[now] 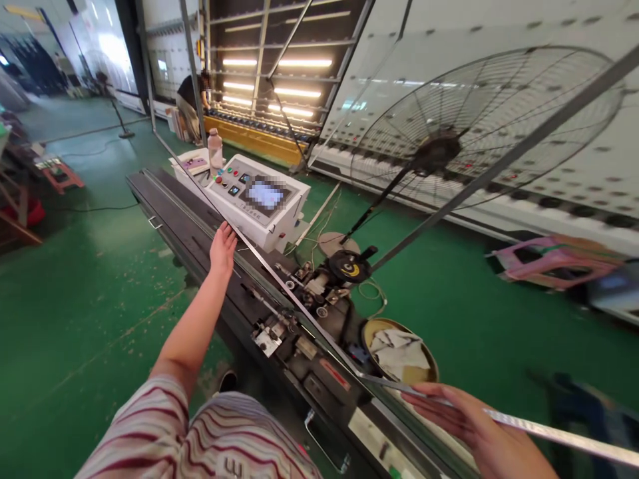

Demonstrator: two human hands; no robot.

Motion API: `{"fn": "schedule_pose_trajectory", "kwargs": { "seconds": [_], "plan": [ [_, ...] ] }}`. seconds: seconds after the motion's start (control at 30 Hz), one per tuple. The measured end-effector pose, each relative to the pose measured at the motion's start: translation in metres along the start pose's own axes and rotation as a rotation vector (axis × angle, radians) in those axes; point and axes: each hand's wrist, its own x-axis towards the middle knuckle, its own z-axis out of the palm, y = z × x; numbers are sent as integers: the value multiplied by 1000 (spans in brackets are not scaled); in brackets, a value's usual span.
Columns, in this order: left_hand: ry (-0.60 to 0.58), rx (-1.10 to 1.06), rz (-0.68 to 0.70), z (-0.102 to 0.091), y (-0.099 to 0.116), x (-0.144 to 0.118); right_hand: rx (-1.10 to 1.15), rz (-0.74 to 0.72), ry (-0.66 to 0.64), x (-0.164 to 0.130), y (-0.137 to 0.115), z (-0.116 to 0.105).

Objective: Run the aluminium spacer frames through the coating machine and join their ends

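A long, thin metal strip (264, 265) runs diagonally over a dark bench-like machine (184, 223) and bends near my right hand. My left hand (223, 249) is by the strip's far stretch, its fingers extended and their tips at the strip; whether they press on it is unclear. At lower right, my right hand (469, 422) is closed around the strip, which passes between thumb and fingers and continues to the right edge. Between the hands, the strip passes the machine's rollers and metal blocks (269, 339), beside a black handwheel (349, 266).
A white control box (259, 196) with buttons and a screen stands behind the machine, a bottle (215, 152) beside it. A round bin (432, 362) holding cloth or paper sits near the rollers. A large fan (436, 150) and pink stool (559, 263) stand right. Another person (188, 106) bends over farther back.
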Motion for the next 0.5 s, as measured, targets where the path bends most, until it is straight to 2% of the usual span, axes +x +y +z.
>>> {"fn": "schedule_pose_trajectory", "kwargs": {
  "seconds": [0.27, 0.4, 0.5],
  "plan": [
    [14, -44, -17, 18, -18, -37, 94, 34, 110, -24, 27, -31],
    [-65, -59, -27, 25, -11, -42, 106, 43, 42, -33, 30, -42],
    [-59, -59, -83, 24, -10, -52, 62, -10, 43, -35, 34, -46]
  ]
}}
